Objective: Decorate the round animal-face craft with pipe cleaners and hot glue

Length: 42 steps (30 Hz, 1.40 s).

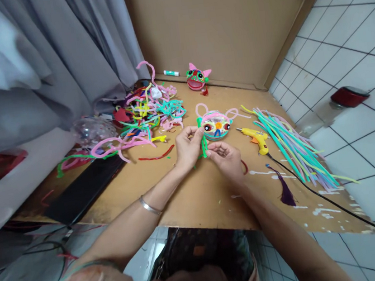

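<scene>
Between my two hands stands a green pipe cleaner [204,144], bent double. My left hand [189,147] pinches its upper part, thumb and forefinger pressed together. Lower down, the fingertips of my right hand [226,159] grip the same strand. Just beyond them on the table lies a round face decoration [217,125] with dark red eyes, an orange nose, a blue mouth and pink loops on top. A yellow glue gun [256,140] rests to the right of it. Part of a dark red strand [244,166] shows beside my right hand.
Loose pipe cleaners [156,112] are heaped at the back left, near a clear plastic bag [93,130] and a black slab [84,189]. More straight pipe cleaners [290,146] and a purple tassel [285,191] lie right, by the glue gun's cord [320,195]. A finished-looking face [196,78] sits at the back.
</scene>
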{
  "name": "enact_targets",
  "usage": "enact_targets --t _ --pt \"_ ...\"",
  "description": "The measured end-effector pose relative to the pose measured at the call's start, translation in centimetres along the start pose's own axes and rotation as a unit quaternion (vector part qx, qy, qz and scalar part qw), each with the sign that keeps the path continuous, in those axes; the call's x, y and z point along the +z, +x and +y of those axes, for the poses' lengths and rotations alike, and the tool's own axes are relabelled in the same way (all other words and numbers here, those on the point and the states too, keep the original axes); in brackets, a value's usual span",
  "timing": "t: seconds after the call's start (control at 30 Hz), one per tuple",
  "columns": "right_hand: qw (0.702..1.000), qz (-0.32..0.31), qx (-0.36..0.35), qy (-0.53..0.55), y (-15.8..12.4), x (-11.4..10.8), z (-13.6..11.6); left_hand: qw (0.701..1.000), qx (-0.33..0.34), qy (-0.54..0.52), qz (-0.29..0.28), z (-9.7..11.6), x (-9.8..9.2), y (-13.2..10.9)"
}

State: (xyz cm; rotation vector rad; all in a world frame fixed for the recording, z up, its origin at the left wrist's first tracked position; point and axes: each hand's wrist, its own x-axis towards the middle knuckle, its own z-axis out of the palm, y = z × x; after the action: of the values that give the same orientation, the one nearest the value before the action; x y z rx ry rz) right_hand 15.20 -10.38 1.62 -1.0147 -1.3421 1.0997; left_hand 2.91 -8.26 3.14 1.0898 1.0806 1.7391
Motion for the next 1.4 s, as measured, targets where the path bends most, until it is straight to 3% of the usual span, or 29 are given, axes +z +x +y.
enact_targets --t 0.2,0.4,0.7,0.83,1.1,1.4 --pt "0.988 0.038 -0.076 -0.128 -0.7 0.2 -0.3 1.000 -0.003 0.004 -0.014 0.7 0.5 -0.9" --pt "0.991 0.026 -0.072 -0.108 -0.7 0.2 -0.4 1.000 -0.008 -0.004 -0.019 0.9 0.5 -1.0" --pt "0.976 0.046 -0.167 -0.133 -0.7 -0.2 -1.2 1.000 -0.003 -0.009 0.001 0.3 0.0 -0.1" --pt "0.974 0.069 -0.169 -0.137 -0.8 -0.1 -1.2 1.000 0.008 0.004 0.026 0.1 -0.4 0.5" --pt "0.970 0.013 -0.173 -0.170 -0.9 -0.1 -0.5 0.999 0.013 0.022 0.020 0.9 0.2 -0.3" --pt "0.953 -0.006 -0.211 -0.219 -0.9 -0.5 -0.4 0.999 0.030 0.021 -0.004 0.5 0.4 -0.6"
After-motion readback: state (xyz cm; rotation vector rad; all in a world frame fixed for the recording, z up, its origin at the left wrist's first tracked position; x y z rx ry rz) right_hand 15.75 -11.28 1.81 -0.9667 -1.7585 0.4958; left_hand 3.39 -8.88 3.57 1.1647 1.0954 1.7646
